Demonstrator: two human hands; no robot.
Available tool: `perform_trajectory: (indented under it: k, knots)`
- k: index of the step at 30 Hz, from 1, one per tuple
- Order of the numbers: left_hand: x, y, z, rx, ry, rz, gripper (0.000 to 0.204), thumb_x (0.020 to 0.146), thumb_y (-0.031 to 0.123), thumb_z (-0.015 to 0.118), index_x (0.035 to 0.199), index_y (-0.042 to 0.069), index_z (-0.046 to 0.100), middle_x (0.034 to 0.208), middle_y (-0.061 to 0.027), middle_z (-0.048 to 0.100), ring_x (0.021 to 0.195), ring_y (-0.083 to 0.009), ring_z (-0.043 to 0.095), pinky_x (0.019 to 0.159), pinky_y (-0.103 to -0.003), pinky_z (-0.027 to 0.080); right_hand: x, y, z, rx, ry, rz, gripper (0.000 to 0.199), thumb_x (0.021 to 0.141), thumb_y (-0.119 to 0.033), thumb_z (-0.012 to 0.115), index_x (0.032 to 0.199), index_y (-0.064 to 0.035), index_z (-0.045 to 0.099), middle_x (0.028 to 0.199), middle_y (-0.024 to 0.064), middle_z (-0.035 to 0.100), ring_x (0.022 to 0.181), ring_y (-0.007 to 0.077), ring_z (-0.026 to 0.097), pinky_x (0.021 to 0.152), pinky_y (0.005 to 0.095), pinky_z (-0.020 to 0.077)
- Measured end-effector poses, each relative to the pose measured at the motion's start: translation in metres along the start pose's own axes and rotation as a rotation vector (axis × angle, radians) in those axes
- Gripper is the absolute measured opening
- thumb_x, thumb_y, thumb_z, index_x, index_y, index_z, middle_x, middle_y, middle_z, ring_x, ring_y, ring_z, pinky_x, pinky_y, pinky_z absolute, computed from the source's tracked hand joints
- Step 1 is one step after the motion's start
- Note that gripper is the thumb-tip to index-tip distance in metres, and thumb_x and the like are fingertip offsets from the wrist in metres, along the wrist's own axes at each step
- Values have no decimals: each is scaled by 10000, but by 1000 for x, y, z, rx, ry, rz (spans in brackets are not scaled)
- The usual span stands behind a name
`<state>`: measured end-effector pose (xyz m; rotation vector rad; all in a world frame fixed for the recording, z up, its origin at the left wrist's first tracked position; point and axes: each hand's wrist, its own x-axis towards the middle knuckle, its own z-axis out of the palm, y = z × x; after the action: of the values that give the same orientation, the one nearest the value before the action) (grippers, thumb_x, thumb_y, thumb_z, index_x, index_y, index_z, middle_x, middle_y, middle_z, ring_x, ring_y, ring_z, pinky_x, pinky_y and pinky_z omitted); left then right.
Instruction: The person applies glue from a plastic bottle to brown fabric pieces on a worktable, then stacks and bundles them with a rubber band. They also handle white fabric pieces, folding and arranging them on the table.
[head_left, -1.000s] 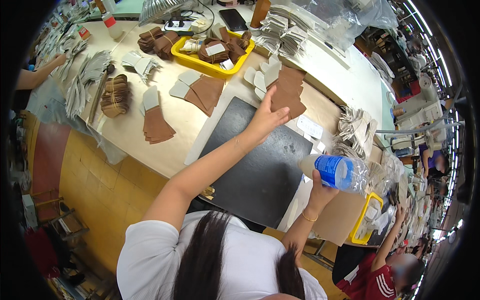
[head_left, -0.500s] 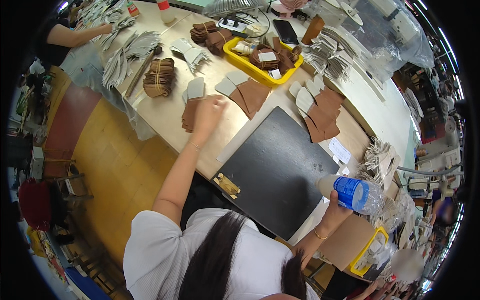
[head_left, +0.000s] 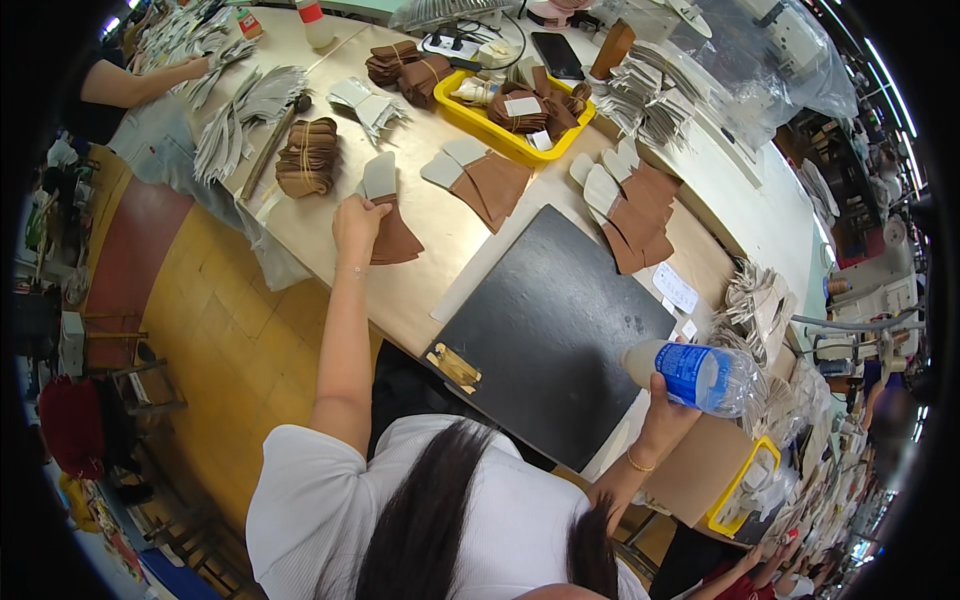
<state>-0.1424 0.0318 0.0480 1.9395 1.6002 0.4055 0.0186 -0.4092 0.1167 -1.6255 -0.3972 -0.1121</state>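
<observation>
My left hand (head_left: pixel 357 226) is at the left edge of a small fanned stack of brown pieces with pale grey ends (head_left: pixel 396 236). Its fingers are closed on that edge, with the fingertips over the brown part. In my right hand (head_left: pixel 664 416) is a clear plastic bottle with a blue label (head_left: pixel 684 372), tilted over the right edge of a black board (head_left: pixel 560 335). The bottle's left end looks cloudy white. Two similar fanned sets lie further right: one near the middle (head_left: pixel 484 186) and one beyond the board (head_left: pixel 636 210).
A yellow basket (head_left: pixel 497 135) holds brown bundles at the back. Banded brown pieces (head_left: pixel 307 160) and pale strips (head_left: pixel 245 120) lie at the left. A phone (head_left: pixel 557 56) sits behind the basket. A co-worker's arm (head_left: pixel 140 85) reaches in at far left.
My left hand has moved left, from the right side of the nearest fanned stack to its left edge. The stack's brown ends have swung to the right. My right hand still holds the bottle.
</observation>
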Motion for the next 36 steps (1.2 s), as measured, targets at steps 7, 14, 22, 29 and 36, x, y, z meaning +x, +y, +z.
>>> perform_trajectory:
  k: [7,14,22,29,36]
  knots:
    - [-7,-2,-7,53,67,2,340,709,276,807,737,0,613,817,-189,672,772,-358,649,693,-422,505,-2,0,0,20,-19,21,783,713,-104,830,1328,63,374,1256,233,559,1154,299,555,998,406,454]
    - [-13,2,-12,-6,7,19,248,737,201,765,799,1,632,816,-177,676,743,-324,654,691,-394,507,1,-4,4,30,-52,39,836,695,-96,841,1351,44,341,1267,238,550,1159,306,548,990,412,461]
    - [4,-24,-4,-651,-134,106,312,870,42,610,1169,-32,559,941,-96,666,844,-153,626,749,-288,494,3,-2,1,1,-56,40,875,689,-178,863,1354,43,340,1261,232,557,1154,299,552,987,408,462]
    - [-104,82,13,-501,-841,295,391,857,196,681,1198,18,607,939,-81,677,862,-120,613,766,-262,493,2,3,1,-34,-51,-57,642,780,-221,790,1256,97,500,1244,197,591,1110,264,585,971,388,468]
    - [-187,81,80,-262,-1075,626,381,798,251,732,1109,51,639,779,-130,683,721,-216,661,664,-332,503,-3,-9,3,42,3,-71,839,723,-290,836,1319,89,383,1272,227,554,1114,302,569,959,420,479]
